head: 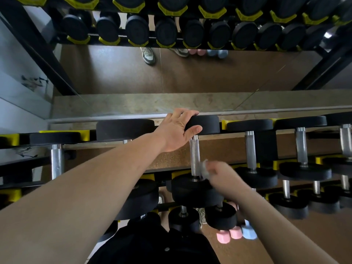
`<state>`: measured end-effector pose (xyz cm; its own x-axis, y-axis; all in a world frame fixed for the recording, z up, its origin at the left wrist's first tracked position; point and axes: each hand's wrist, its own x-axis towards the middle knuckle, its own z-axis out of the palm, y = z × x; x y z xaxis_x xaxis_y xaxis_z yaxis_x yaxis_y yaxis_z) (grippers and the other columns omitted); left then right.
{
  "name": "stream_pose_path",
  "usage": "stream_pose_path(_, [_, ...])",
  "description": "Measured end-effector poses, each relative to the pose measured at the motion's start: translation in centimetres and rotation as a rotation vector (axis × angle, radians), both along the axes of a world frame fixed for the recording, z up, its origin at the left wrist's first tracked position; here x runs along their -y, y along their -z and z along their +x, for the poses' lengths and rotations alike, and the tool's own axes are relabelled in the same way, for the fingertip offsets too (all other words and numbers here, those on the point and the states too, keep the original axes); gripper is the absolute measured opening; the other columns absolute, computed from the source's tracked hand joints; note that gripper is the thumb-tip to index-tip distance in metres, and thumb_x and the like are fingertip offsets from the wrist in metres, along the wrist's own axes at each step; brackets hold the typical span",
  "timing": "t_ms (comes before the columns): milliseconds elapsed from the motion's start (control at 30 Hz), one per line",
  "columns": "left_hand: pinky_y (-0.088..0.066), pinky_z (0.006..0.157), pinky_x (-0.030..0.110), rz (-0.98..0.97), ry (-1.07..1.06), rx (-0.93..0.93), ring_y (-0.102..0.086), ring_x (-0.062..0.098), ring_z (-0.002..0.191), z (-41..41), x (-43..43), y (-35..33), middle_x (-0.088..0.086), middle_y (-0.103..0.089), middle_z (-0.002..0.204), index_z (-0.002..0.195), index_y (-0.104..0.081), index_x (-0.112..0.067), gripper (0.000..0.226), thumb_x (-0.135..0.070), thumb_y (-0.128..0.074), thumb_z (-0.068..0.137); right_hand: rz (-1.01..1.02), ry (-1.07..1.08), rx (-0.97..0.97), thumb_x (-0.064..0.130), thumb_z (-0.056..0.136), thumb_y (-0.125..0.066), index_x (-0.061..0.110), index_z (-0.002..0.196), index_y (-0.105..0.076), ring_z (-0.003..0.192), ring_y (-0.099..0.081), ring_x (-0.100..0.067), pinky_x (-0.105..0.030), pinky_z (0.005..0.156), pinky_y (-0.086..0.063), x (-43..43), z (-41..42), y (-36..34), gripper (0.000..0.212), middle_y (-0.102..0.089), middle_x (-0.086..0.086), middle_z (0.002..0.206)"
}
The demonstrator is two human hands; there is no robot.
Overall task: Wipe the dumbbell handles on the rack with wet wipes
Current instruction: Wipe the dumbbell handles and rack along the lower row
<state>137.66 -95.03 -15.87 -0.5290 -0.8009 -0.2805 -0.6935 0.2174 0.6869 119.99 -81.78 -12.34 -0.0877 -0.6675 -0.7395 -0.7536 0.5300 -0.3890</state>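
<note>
Dumbbell: a black dumbbell lies on the top row of the rack, with one round end far from the person and the other end near.
Handle: the metal handle runs between the two black ends and has a rough surface.
Left hand: the left hand holds the far end of this dumbbell; the fingers bend over its top edge and the thumb presses on its side.
Right hand: the right hand is blurred; it pinches a wipe and is at the lower part of the handle.
Wipe: the pale wipe is bunched in the fingers and touches the right side of the handle, just above the near end.
Other dumbbells: more black dumbbells lie side by side to the right and on the lower rows.
Floor: small pink and blue dumbbells stand on the brown floor under the rack.
Mirror: a mirror behind the rack shows the dumbbells again.
</note>
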Motion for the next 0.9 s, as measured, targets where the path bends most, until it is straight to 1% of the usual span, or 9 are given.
stream_pose_path(167, [-0.035, 0.117, 0.049, 0.005, -0.003, 0.005, -0.037, 0.024, 0.135, -0.2, 0.1, -0.3, -0.004, -0.032, 0.153, 0.154, -0.027, -0.041, 0.058, -0.066, -0.038, 0.102, -0.203, 0.485, 0.007, 0.004, 0.100, -0.055, 0.011, 0.141, -0.054, 0.106, -0.064, -0.020, -0.035, 0.086, -0.055, 3.3, 0.3, 1.6, 0.042, -0.065, -0.007, 0.125])
stream_pose_path(233, [-0.035, 0.117, 0.049, 0.009, -0.003, 0.004, -0.037, 0.024, 0.135, -0.2, 0.1, -0.3, -0.005, -0.032, 0.153, 0.154, -0.027, -0.042, 0.058, -0.066, -0.038, 0.102, -0.224, 0.343, 0.026, 0.000, 0.100, -0.050, 0.015, 0.154, -0.040, 0.119, -0.062, -0.023, -0.039, 0.095, -0.056, 2.9, 3.2, 2.4, 0.056, -0.054, -0.011, 0.147])
stream_pose_path(300, [-0.035, 0.117, 0.050, 0.010, -0.003, 0.011, -0.037, 0.025, 0.136, -0.2, 0.1, -0.1, -0.006, -0.032, 0.153, 0.154, -0.027, -0.043, 0.058, -0.067, -0.038, 0.101, -0.296, 0.131, 0.000, 0.004, 0.104, -0.045, 0.014, 0.164, -0.015, 0.143, -0.046, -0.031, -0.040, 0.107, -0.047, 1.7, 5.4, 3.7, 0.068, -0.021, -0.011, 0.170])
stream_pose_path(367, [-0.034, 0.117, 0.050, 0.005, -0.003, 0.016, -0.037, 0.025, 0.136, -0.2, 0.0, 0.0, -0.006, -0.031, 0.153, 0.154, -0.026, -0.043, 0.059, -0.068, -0.037, 0.101, -0.356, -0.023, -0.065, 0.008, 0.105, -0.044, 0.014, 0.165, -0.007, 0.144, -0.044, -0.032, -0.039, 0.104, -0.048, 0.8, 4.9, 3.9, 0.071, -0.010, -0.009, 0.172])
stream_pose_path(500, [-0.032, 0.119, 0.051, 0.011, 0.011, 0.019, -0.034, 0.025, 0.141, -0.3, 0.0, -0.1, -0.007, -0.028, 0.157, 0.157, -0.021, -0.043, 0.064, -0.070, -0.033, 0.101, -0.104, -0.314, -0.100, 0.011, 0.105, -0.044, 0.023, 0.161, -0.025, 0.124, -0.063, -0.028, -0.039, 0.100, -0.054, -0.6, 0.7, 1.7, 0.061, -0.054, -0.014, 0.149])
stream_pose_path(633, [-0.033, 0.119, 0.051, 0.009, 0.006, 0.010, -0.033, 0.024, 0.141, -0.2, 0.0, -0.1, -0.008, -0.028, 0.156, 0.157, -0.020, -0.043, 0.064, -0.070, -0.033, 0.101, -0.065, 0.099, 0.004, 0.030, 0.109, -0.046, 0.017, 0.144, -0.054, 0.125, -0.059, -0.023, -0.036, 0.103, -0.048, -0.2, -2.3, 0.3, 0.038, -0.064, -0.004, 0.132])
stream_pose_path(767, [-0.033, 0.119, 0.051, 0.007, 0.003, 0.016, -0.031, 0.023, 0.143, -0.4, 0.0, 0.0, -0.011, -0.027, 0.156, 0.156, -0.021, -0.044, 0.063, -0.069, -0.034, 0.100, -0.226, 0.690, 0.128, 0.018, 0.103, -0.056, 0.015, 0.132, -0.062, 0.106, -0.065, -0.020, -0.037, 0.086, -0.051, 3.2, -2.6, 1.8, 0.029, -0.068, -0.002, 0.112])
stream_pose_path(833, [-0.032, 0.119, 0.050, 0.008, -0.006, 0.012, -0.032, 0.023, 0.141, -0.4, 0.0, 0.1, -0.010, -0.028, 0.155, 0.156, -0.022, -0.044, 0.063, -0.070, -0.033, 0.100, -0.256, 0.667, 0.152, 0.017, 0.101, -0.060, 0.019, 0.134, -0.059, 0.102, -0.065, -0.016, -0.030, 0.076, -0.049, 3.8, 0.3, 2.1, 0.032, -0.067, 0.000, 0.116])
stream_pose_path(900, [-0.034, 0.118, 0.050, -0.003, -0.010, 0.004, -0.034, 0.023, 0.138, -0.3, 0.0, 0.3, -0.009, -0.030, 0.153, 0.156, -0.023, -0.044, 0.063, -0.070, -0.034, 0.099, -0.286, 0.412, 0.120, 0.011, 0.104, -0.051, 0.022, 0.149, -0.044, 0.116, -0.062, -0.019, -0.039, 0.088, -0.056, 2.7, 4.0, 3.0, 0.047, -0.060, -0.003, 0.135])
